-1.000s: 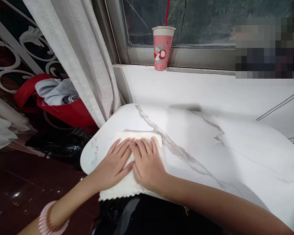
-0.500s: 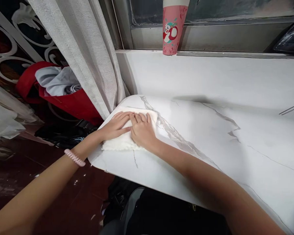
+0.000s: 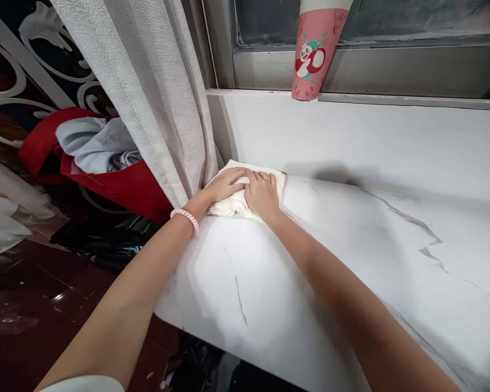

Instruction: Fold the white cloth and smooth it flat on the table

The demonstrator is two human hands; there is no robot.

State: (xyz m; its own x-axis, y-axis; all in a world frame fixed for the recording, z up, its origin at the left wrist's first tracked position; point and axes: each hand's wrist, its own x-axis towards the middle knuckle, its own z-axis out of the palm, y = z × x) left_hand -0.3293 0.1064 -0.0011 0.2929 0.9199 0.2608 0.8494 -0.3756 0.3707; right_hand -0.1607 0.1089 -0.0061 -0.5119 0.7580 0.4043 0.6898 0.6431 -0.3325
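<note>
A white cloth (image 3: 232, 206) lies on the marble-patterned table (image 3: 212, 283), up at its far left edge by the wall. My left hand (image 3: 225, 184) rests flat on the cloth's left part, fingers stretched toward the right. Beside it, my right hand (image 3: 263, 193) presses flat on the cloth's right part, its fingers pointing away from me. The fingertips of both hands meet near the cloth's middle. The cloth's near edge is bunched up. A pink coiled band (image 3: 184, 218) circles my left wrist.
A pink cup (image 3: 320, 51) stands on the window ledge above the table. At left hang a pale curtain (image 3: 163, 98) and a red bag (image 3: 118, 188) with grey fabric in it. Dark floor shows past the table's left edge.
Both hands and the cloth have slid away from me, to the table's far edge against the wall. The cloth has bunched up more. The view has shifted slightly.
</note>
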